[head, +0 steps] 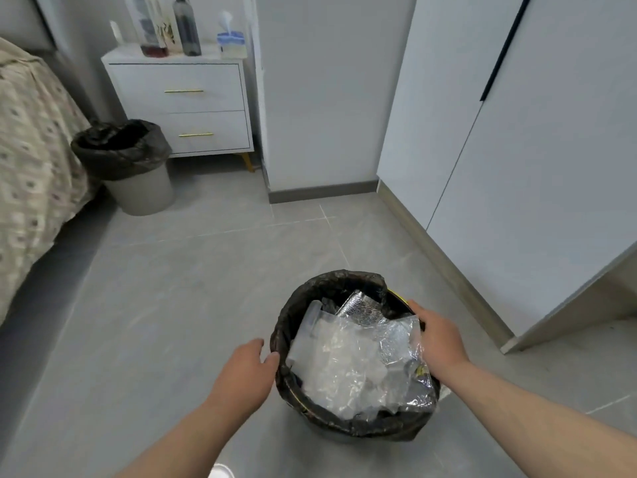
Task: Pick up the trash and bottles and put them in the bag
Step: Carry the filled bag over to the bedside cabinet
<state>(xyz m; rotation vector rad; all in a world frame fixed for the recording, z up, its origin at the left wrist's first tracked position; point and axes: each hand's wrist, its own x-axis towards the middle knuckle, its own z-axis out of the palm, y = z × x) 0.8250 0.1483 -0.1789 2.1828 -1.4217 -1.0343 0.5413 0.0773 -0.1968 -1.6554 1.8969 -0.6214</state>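
A round bin lined with a black bag (293, 319) stands on the floor just in front of me. It is full of clear plastic trash (348, 367) and a silver foil pouch (362, 310). My left hand (246, 370) rests against the bag's left rim, fingers slightly apart. My right hand (437, 334) lies over the right rim with its fingers on the crinkled plastic. Several bottles (186, 27) stand on the white nightstand (193, 108) at the back.
A second bin with a black bag (120, 146) stands between the bed (31, 150) and the nightstand. A tissue box (232, 44) sits beside the bottles. White wardrobe doors (517, 167) line the right side. Grey tiled floor (165, 288) lies between.
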